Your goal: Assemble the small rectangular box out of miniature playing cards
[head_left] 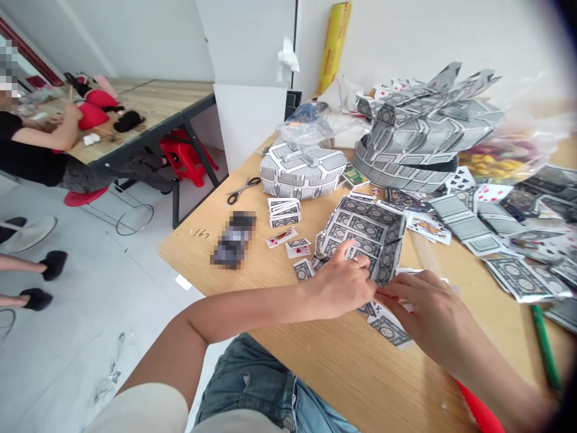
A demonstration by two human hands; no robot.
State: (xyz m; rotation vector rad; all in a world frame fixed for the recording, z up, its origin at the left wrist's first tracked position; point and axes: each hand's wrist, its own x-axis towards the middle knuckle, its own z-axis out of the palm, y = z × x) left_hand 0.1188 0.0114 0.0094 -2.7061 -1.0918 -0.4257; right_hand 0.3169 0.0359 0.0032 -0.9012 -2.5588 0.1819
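Observation:
A tray-like piece made of folded playing cards, dark with a patterned back, lies on the wooden table in front of me. My left hand, with a ring on one finger, is closed at its near edge. At the same near corner, my right hand pinches with thumb and fingertips close to my left fingertips. What exactly lies between the fingertips is partly hidden. Loose cards lie under and beside my hands. To the left are small stacks of folded cards and a few single cards.
Behind stand a lidded box of folded cards and a larger card-built model. Scissors and a blurred-out phone-like item lie left. More cards and a green rod are right. Another person sits at a far table.

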